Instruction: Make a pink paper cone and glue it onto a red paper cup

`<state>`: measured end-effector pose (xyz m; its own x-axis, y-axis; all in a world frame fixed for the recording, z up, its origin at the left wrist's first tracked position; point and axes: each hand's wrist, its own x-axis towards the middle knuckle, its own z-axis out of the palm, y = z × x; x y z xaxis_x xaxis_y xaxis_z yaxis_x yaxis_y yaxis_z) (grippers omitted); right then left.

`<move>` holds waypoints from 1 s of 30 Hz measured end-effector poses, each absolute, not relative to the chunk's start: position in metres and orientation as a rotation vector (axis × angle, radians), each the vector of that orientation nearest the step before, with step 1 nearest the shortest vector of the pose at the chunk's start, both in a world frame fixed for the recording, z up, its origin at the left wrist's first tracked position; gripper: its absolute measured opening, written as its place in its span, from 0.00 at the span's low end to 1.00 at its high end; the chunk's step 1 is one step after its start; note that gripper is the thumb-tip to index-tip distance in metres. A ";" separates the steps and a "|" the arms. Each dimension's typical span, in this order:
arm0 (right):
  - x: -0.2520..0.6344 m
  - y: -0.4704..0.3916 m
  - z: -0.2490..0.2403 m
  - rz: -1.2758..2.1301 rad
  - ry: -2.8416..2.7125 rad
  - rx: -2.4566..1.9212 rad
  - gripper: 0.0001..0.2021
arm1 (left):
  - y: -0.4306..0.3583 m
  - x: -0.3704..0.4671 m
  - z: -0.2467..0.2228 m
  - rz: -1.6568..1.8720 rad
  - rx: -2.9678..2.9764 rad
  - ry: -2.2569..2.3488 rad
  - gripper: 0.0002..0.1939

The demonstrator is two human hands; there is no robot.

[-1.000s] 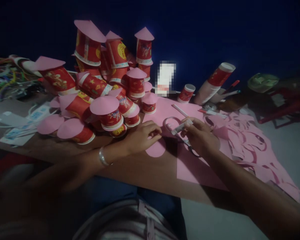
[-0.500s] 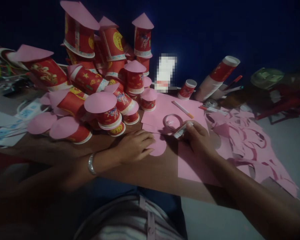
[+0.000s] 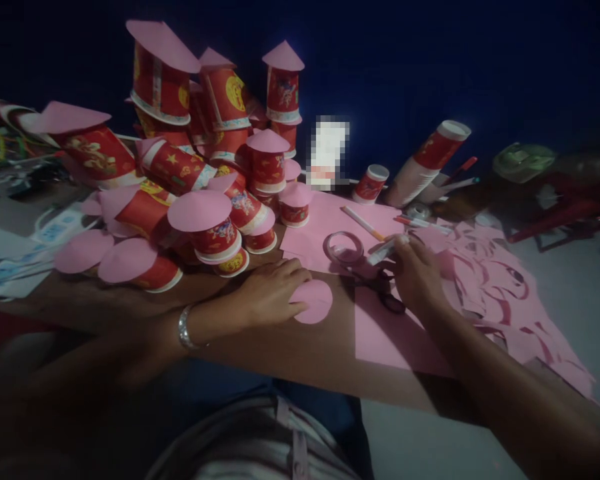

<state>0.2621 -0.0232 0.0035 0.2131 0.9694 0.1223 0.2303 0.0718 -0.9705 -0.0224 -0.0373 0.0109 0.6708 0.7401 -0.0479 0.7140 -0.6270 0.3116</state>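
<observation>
My left hand, with a silver bracelet at its wrist, has its fingers and thumb at the left edge of a round pink paper disc low over the brown tabletop. My right hand is closed around a small whitish tube, perhaps glue, whose tip points left. Below that tube, dark-handled scissors rest on pink paper. Just left of it lies a roll of tape. A white pen with an orange end lies behind, close to the tube.
Red paper cups with pink cone tops are piled at the left and back. A tilted stack of cups and a single cup stand at the back right. Cut pink paper scraps spread over the right side. A phone-like bright rectangle is blurred out.
My right hand has moved to the right with the tube, away from the disc, uncovering the scissors. My left hand stays at the disc, more of which now shows.
</observation>
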 end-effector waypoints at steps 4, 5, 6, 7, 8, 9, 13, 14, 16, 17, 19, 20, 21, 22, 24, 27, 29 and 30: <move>0.271 -0.014 0.017 0.740 -1.289 -1.188 0.14 | -0.027 -0.018 0.015 0.251 2.663 1.186 0.10; 0.271 -0.013 0.022 0.637 -1.404 -1.211 0.12 | -0.023 -0.015 0.016 0.250 2.720 1.203 0.11; 0.269 -0.013 0.026 0.516 -1.539 -1.260 0.11 | -0.019 -0.012 0.017 0.228 2.774 1.211 0.12; 0.266 -0.013 0.030 0.386 -1.690 -1.316 0.10 | -0.015 -0.009 0.017 0.207 2.813 1.229 0.12; 0.262 -0.014 0.032 0.254 -1.853 -1.360 0.10 | -0.011 -0.005 0.016 0.175 2.851 1.225 0.12; 0.258 -0.014 0.033 0.133 -2.020 -1.381 0.10 | -0.008 -0.002 0.015 0.134 2.890 1.208 0.10; 0.238 -0.014 0.025 -0.173 -2.652 -1.320 0.10 | 0.003 0.009 0.005 0.046 2.947 1.184 0.09; 0.234 -0.013 0.022 -0.203 -2.738 -1.353 0.09 | 0.004 0.011 0.002 0.044 2.944 1.183 0.09; 0.231 -0.012 0.018 -0.230 -2.826 -1.457 0.10 | 0.006 0.012 -0.002 0.051 2.944 1.185 0.10; 0.231 -0.011 0.018 -0.235 -2.836 -1.520 0.11 | 0.007 0.013 -0.002 0.056 2.949 1.181 0.10; 0.233 -0.010 0.018 -0.222 -2.826 -1.625 0.14 | 0.006 0.012 -0.002 0.071 2.965 1.160 0.10; 0.235 -0.009 0.018 -0.202 -2.812 -1.666 0.16 | 0.006 0.011 0.000 0.076 2.971 1.147 0.10; 0.237 -0.009 0.019 -0.177 -2.797 -1.703 0.17 | 0.006 0.010 0.001 0.080 2.976 1.135 0.11; 0.238 -0.009 0.020 -0.149 -2.784 -1.729 0.18 | 0.006 0.009 0.003 0.080 2.979 1.123 0.12; 0.242 -0.008 0.021 -0.106 -2.769 -1.746 0.18 | 0.006 0.007 0.006 0.071 2.982 1.105 0.13; 0.245 -0.008 0.022 -0.082 -2.756 -1.756 0.17 | 0.008 0.006 0.006 0.071 2.989 1.080 0.12; 0.247 -0.007 0.024 -0.069 -2.757 -1.778 0.16 | 0.010 0.008 0.003 0.078 3.000 1.066 0.11; 0.248 -0.006 0.026 -0.065 -2.754 -1.795 0.15 | 0.011 0.009 0.002 0.082 3.007 1.057 0.11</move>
